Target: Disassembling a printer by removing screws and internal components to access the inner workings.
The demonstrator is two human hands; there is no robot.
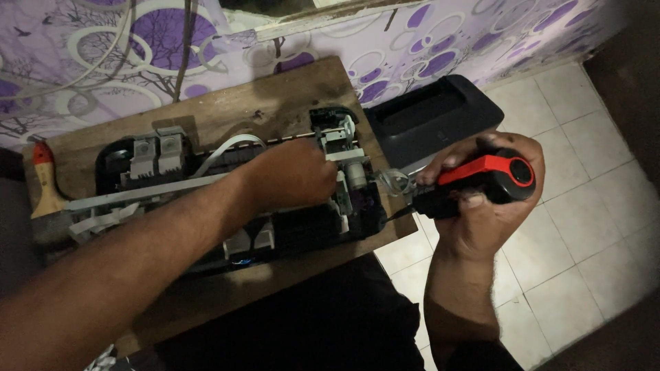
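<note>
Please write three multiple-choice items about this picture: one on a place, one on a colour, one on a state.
1. Where does the black cover lie?
A. on the tiled floor by the wall
B. on the board
C. in the left hand

2. What colours is the screwdriver handle?
A. blue and white
B. red and black
C. all yellow

3. How does the printer stand?
A. closed
B. wrapped
C. open, insides showing

Answers: 1 A, it rests on the tiles past the board. 2 B, seen in the right hand. 3 C, the left hand rests on bare parts.

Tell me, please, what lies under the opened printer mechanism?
A brown wooden board lies under the printer mechanism, showing around its edges. The left hand covers part of the mechanism.
</note>
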